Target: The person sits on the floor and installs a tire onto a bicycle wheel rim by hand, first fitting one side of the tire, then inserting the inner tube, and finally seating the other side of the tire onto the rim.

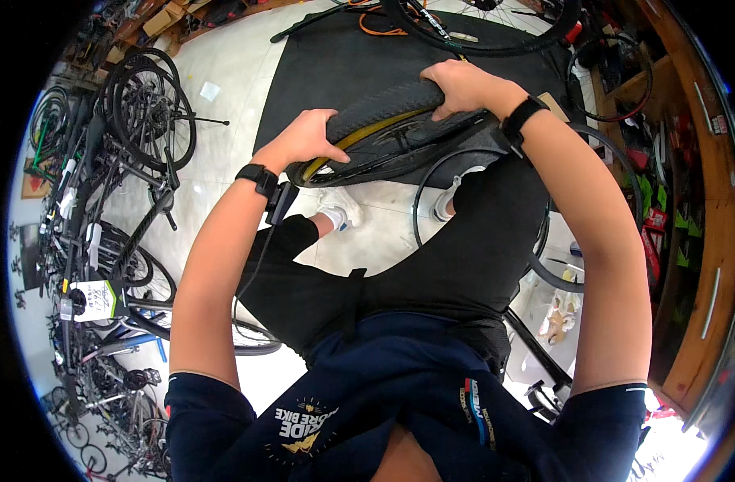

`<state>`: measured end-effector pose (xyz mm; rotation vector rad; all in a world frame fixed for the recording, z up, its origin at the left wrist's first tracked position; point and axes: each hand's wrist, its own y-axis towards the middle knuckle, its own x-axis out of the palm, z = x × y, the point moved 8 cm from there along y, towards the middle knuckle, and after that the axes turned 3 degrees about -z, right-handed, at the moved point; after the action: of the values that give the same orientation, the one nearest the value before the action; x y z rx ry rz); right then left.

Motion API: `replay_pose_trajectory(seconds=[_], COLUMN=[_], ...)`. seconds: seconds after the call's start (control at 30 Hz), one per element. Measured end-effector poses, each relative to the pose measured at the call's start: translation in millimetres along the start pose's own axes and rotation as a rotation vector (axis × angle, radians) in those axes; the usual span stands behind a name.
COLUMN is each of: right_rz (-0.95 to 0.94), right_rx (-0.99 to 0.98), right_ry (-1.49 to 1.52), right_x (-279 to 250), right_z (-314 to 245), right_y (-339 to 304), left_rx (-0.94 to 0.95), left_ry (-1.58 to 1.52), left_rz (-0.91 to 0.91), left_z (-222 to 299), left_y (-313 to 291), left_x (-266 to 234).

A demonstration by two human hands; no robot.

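A bicycle wheel [375, 118] with a black knobbly tyre is held tilted in front of my legs. A yellow band [373, 138] shows along the tyre's inner edge, and dark spokes lie beneath. My left hand [310, 138] grips the tyre's near left part, its thumb lying over the yellow edge. Farther right, my right hand [464, 87] is closed round the tyre, thumb on the near side. Most of my fingers are hidden on the tyre's far side. Both wrists wear black straps, and a small dark device [281, 202] hangs by the left one.
Under the wheel lies a black mat [303, 80] on the pale tiled floor. Another bicycle wheel [496, 48] is at the far edge of the mat. A thin black hoop [420, 197] lies by my right foot. Bicycles [147, 112] line the left; wooden shelves [697, 241] stand right.
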<state>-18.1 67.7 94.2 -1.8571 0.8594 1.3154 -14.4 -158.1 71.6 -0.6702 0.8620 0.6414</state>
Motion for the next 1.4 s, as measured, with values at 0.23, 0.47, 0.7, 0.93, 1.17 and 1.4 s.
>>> replay_pose_trajectory(seconds=[0.23, 0.47, 0.7, 0.93, 1.17, 1.4], right_rz=[0.186, 0.865, 0.708, 0.624, 0.730, 0.967], right_rx=[0.264, 0.771, 0.784, 0.592, 0.557, 0.589], right_ry=[-0.113, 0.326, 2.095, 2.173, 2.027, 2.032], right_x=[-4, 46, 136, 126, 129, 126], right_z=[18, 31, -26, -34, -41, -57], right_y=[-20, -87, -75, -68, -68, -83], left_rx=[-0.013, -0.115, -0.067, -0.114, -0.242, -0.274], left_ry=[-0.051, 0.083, -0.098, -0.082, -0.211, -0.193], left_rz=[0.045, 0.018, 0.065, 0.106, 0.351, 0.421], left_z=[-1, 34, 100, 118, 59, 16], left_y=[11, 20, 38, 37, 40, 46], left_x=[8, 7, 39, 35, 27, 23])
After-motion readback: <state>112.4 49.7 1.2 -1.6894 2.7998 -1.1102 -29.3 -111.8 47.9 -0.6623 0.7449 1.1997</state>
